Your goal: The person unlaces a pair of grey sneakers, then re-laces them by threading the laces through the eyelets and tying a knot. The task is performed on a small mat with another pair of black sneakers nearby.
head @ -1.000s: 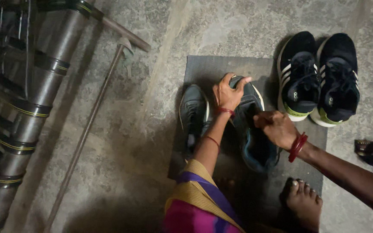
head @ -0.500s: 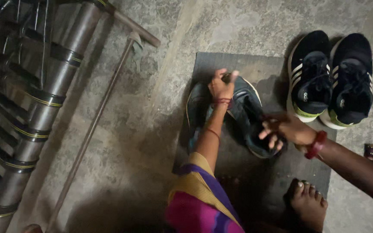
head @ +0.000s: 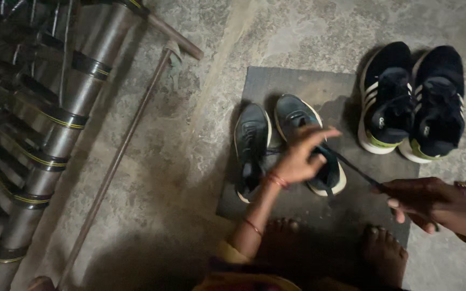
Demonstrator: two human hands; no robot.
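grey shoes side by side on dark mat | right hand grip closed on lace, pulled taut | left hand fingers spread above shoe, holding nothing | advice: pull lace evenly, steady the shoe

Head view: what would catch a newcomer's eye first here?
Two grey shoes lie side by side on a dark mat in the middle. The right hand pulls a lace out taut from the right-hand one, while the left hand hovers open-fingered above it. A black pair of shoes with white stripes sits at the mat's upper right corner, and banded metal pipes lean at far left.
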